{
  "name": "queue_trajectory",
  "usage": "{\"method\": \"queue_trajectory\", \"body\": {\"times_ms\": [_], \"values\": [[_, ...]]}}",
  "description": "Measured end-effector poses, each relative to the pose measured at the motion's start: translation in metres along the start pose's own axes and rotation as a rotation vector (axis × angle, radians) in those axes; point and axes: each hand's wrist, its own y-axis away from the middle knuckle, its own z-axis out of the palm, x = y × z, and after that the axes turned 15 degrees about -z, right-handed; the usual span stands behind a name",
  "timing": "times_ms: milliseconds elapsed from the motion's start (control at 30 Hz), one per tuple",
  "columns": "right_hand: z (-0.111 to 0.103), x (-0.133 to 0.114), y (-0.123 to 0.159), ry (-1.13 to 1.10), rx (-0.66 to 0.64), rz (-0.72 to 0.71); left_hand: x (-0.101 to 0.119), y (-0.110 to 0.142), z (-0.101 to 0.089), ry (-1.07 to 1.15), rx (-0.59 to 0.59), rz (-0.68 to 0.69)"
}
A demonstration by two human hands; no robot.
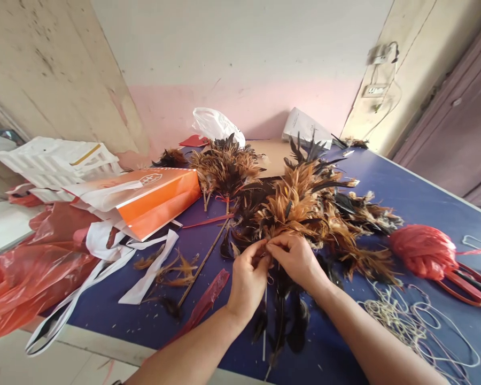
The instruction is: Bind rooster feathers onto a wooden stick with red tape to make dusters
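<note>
- Blue table (417,198), toward its front edge: our left hand (249,278) and right hand (299,263) pinch closed by feathers (292,197), exact hold unclear.
- Slackening, we could scatter them.

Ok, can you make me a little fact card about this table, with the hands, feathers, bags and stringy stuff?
Left hand: fingertips at the base of a brown-and-black feather bundle
Right hand: fingertips close beside the left's; exact grip too small to tell
More feathers: another feather bundle, farther back
Bags: orange-and-white bag, red plastic bag, both toward the left
Stringy stuff: tangled pale string, right side
Tabletop: blue
</note>
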Motion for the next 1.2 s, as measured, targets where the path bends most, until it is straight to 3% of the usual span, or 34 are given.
{"method": "queue_trajectory", "body": {"times_ms": [167, 567, 767, 967, 1100, 1200], "values": [[-0.003, 0.003, -0.001, -0.185, -0.003, 0.045, 0.003, 0.0, -0.001, -0.066, 0.039, 0.007], [0.006, 0.004, 0.001, -0.135, 0.094, 0.07, 0.007, 0.002, -0.004, -0.168, 0.097, 0.009], [0.004, 0.004, 0.002, -0.123, 0.087, 0.048, 0.008, 0.001, -0.003, -0.081, 0.021, -0.004], [0.007, 0.005, 0.002, -0.152, 0.092, 0.065, 0.007, 0.001, -0.005, -0.176, 0.094, 0.009], [0.009, 0.006, 0.006, -0.181, 0.118, -0.019, 0.004, -0.001, -0.007, -0.204, 0.149, 0.04], [0.009, 0.004, 0.009, -0.041, 0.09, -0.16, 0.003, 0.0, -0.007, -0.213, 0.154, 0.078]]}}
